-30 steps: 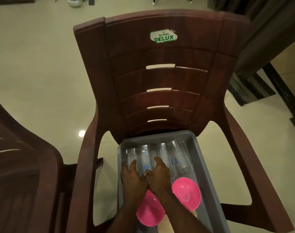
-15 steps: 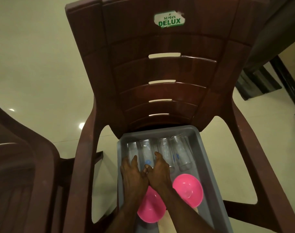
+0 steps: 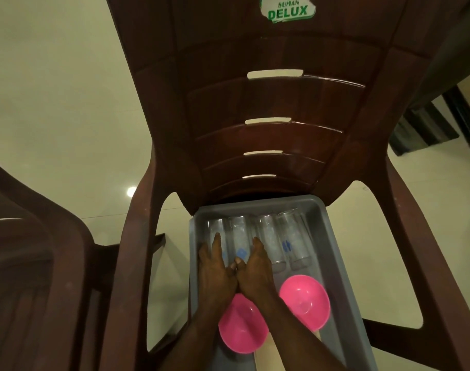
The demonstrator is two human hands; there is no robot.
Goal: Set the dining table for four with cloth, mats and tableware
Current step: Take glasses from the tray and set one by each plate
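A grey plastic tray [image 3: 333,236] sits on the seat of a brown plastic chair [image 3: 268,103]. Several clear glasses lie side by side at its far end. My left hand [image 3: 215,269] grips the leftmost glass [image 3: 215,228], fingers along its top. My right hand [image 3: 255,271] holds the second glass [image 3: 239,234], thumb on top and fingers down its right side. Two more glasses [image 3: 290,236] lie untouched to the right. Two pink bowls lie nearer me: one [image 3: 304,301] is open to view, the other [image 3: 241,330] is partly under my forearms.
A second brown chair [image 3: 27,250] stands close on the left. The chair's armrests [image 3: 416,250] flank the tray on both sides. Glossy pale floor [image 3: 54,103] spreads beyond. Dark furniture [image 3: 442,124] stands at the right edge. A pale flat item [image 3: 263,357] lies under the bowls.
The view has drawn closer to the chair and tray. Both hands stay together on the left glasses, reaching slightly farther along them.
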